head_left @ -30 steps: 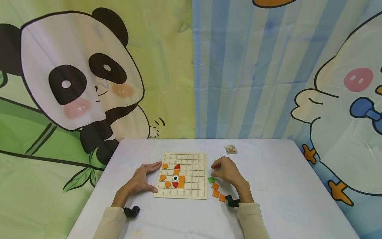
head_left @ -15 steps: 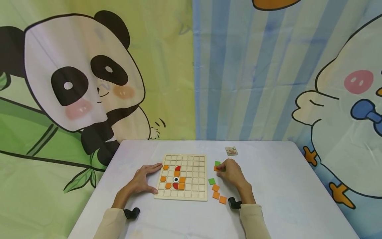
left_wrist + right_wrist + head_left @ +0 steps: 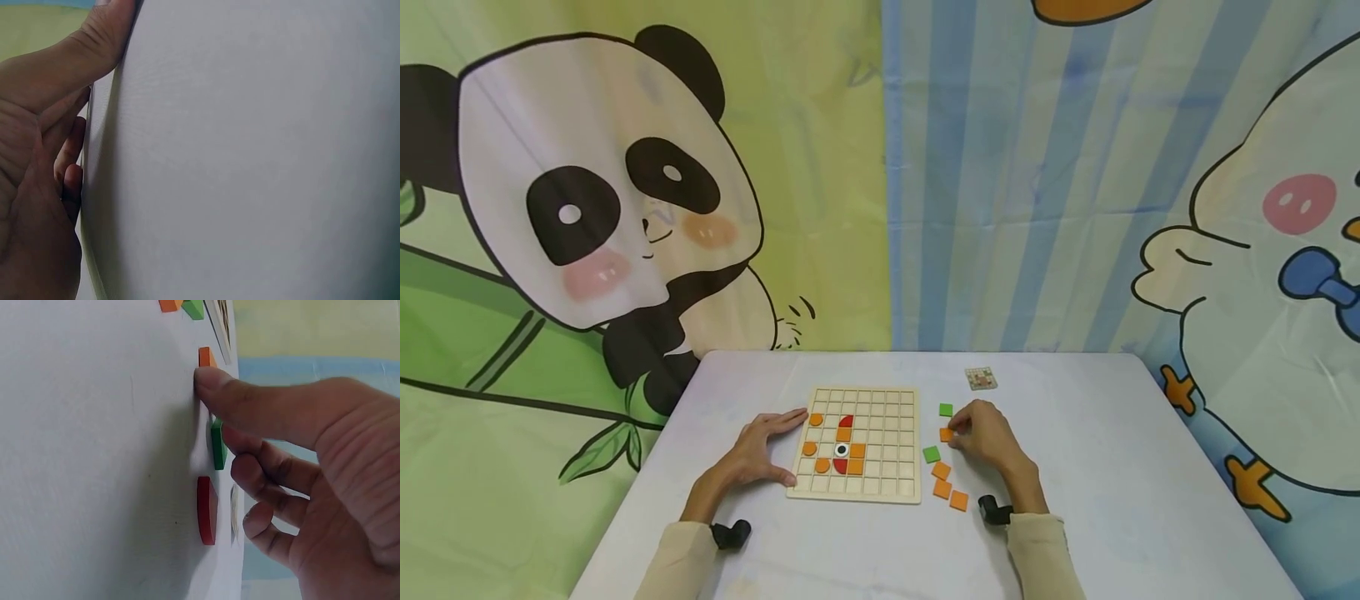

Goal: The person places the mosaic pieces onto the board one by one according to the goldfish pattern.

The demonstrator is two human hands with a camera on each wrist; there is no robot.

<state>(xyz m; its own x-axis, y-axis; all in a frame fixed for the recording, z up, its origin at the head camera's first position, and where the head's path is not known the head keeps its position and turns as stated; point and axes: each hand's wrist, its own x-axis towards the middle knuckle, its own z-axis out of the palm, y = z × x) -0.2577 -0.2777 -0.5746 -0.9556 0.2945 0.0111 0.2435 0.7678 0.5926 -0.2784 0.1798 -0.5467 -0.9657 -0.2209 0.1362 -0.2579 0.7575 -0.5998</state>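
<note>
In the head view, a wooden grid board (image 3: 887,487) lies flat on the white table. Orange discs, red quarter-round pieces, orange squares and an eye tile (image 3: 842,450) sit in its cells. My left hand (image 3: 752,450) rests along the board's left edge, thumb at the near corner and straight fingers spread further up. Right of the board, thumb and index finger of my right hand (image 3: 988,435) pinch an orange square tile (image 3: 946,434) at table level. The right wrist view shows a green tile (image 3: 217,447) and a red piece (image 3: 206,512) below that hand's fingers.
Another green tile (image 3: 932,454) lies beside the board, with several orange squares (image 3: 942,489) trailing nearer. A small pattern card (image 3: 981,378) lies toward the table's back edge. Cartoon-printed curtains (image 3: 820,167) hang behind the table.
My right hand has shifted right and slightly nearer, uncovering the far green tile and the orange tile. Since half a second ago that orange tile has slid slightly nearer. The left hand stays put.
</note>
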